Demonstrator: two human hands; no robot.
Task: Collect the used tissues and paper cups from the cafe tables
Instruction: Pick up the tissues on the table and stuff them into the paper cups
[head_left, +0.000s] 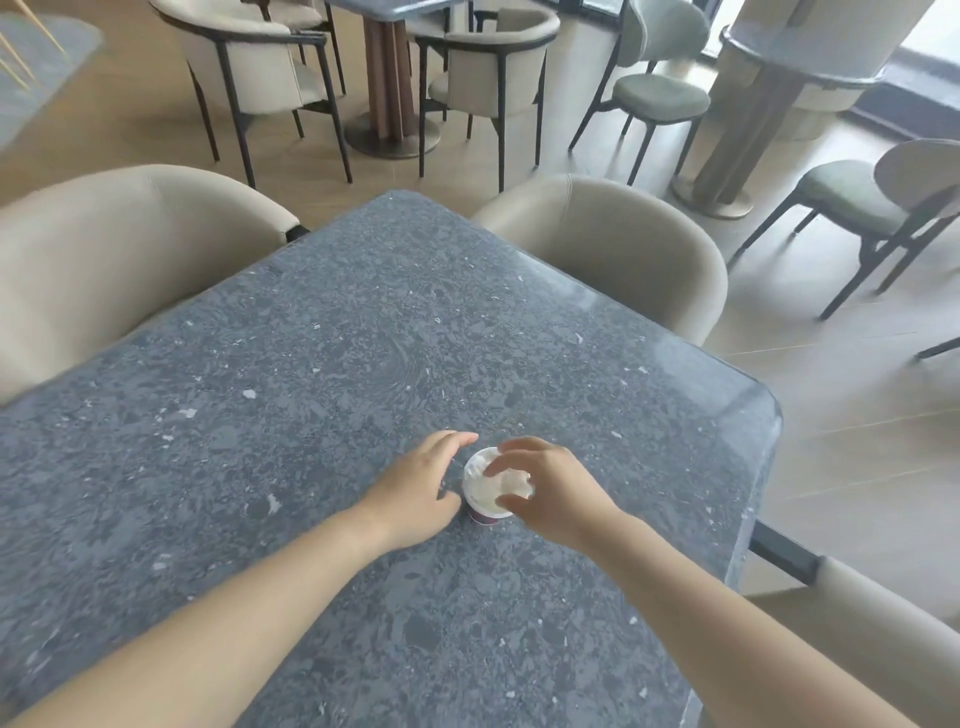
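Observation:
A white paper cup (480, 499) with a dark purple base stands upright on the dark speckled stone table (337, 364). A crumpled white tissue (511, 483) sits in its mouth. My right hand (550, 491) is over the cup, thumb and fingers pinching the tissue at the rim. My left hand (421, 491) curves around the cup's left side, fingers apart, close to the cup wall; whether it touches the cup is unclear.
Beige armchairs stand at the far left (119, 260), far right (623, 249) and near right (883, 649) of the table. Further back are another table with a column base (389, 78) and green chairs (660, 93) on a wooden floor.

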